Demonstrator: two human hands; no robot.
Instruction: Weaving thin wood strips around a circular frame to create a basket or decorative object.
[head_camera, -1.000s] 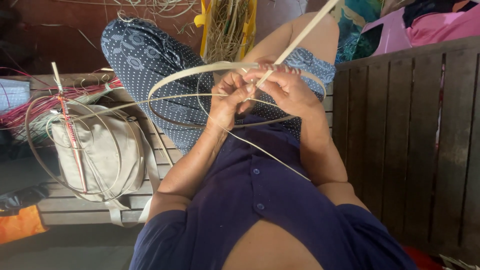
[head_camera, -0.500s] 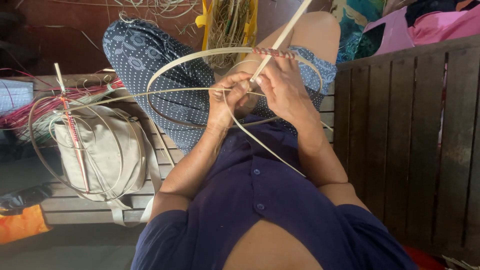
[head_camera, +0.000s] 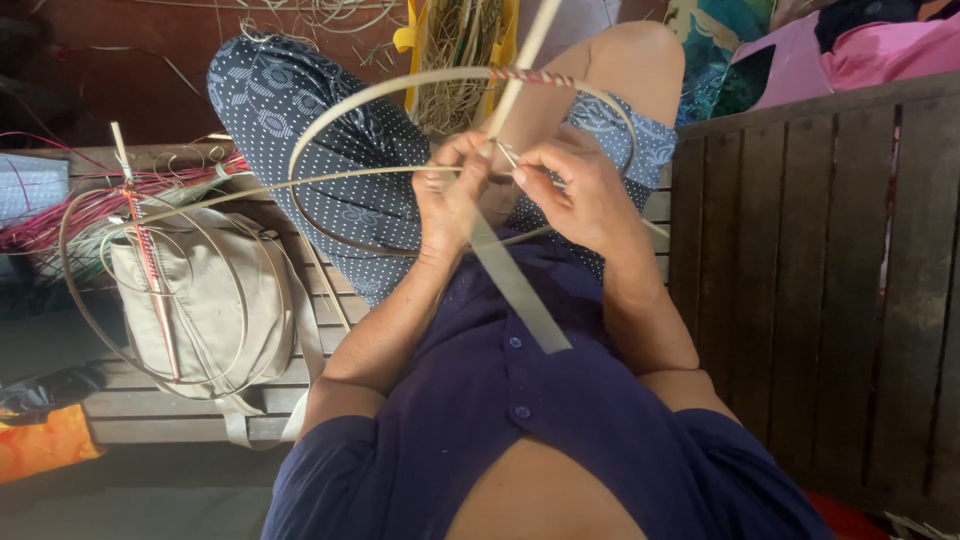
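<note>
Bending into a pale hoop (head_camera: 400, 95), the cane bears red-striped wrapping.

Shirt (head_camera: 520, 400): I see dark navy, short-sleeved, buttoned down the front.
Shorts (head_camera: 330, 130): I see blue fabric with small white dots.

bench (head_camera: 150, 410): slatted wood, weathered, runs left from under the person's legs; near edge shows bare slats
bag (head_camera: 200, 300): beige canvas, lies flat on the bench, left of the legs; one strap (head_camera: 235, 425) hangs over the near edge
coils (head_camera: 90, 300): thin pale cane loops, lying over and around the bag
stick (head_camera: 150, 270): upright-ish, red-and-pale wrapped, crosses the coils and bag
strands (head_camera: 100, 200): pink and red bundle, far left on the bench, behind the bag
crate (head_camera: 820, 300): dark slatted wood panel, right of the person, touching nothing on the bench
</note>
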